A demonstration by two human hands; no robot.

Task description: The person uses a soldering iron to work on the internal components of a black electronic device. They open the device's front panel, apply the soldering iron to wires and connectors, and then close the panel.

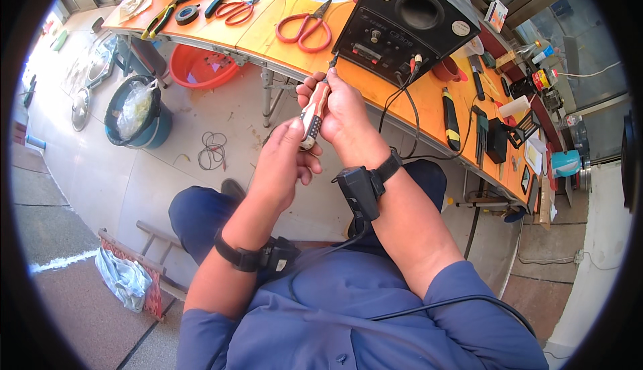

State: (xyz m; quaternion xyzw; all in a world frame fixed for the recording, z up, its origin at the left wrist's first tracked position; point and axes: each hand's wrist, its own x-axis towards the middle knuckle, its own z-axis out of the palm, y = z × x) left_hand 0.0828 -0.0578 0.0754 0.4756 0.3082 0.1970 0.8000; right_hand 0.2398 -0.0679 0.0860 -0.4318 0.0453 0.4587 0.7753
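Both my hands are on a screwdriver (312, 119) with a red, white and dark starred handle. My left hand (284, 152) closes round the rear end of the handle, its thumb on top. My right hand (344, 110) grips the front part, and its fingers hide some of the shaft. The dark tip points up and away, at the lower left corner of a black speaker box (365, 32); whether it touches cannot be told. The box stands on the orange table (268, 32), its panel of sockets and a round port facing me. Dark cables (406, 89) are plugged into it.
Red-handled scissors (305, 30), red-handled pliers (234, 12) and black tape (187, 14) lie left of the speaker. A black-and-yellow tool (451, 119) lies on the right. Below are a red basin (201, 68), a teal bucket (157, 129) and a loose wire (213, 151).
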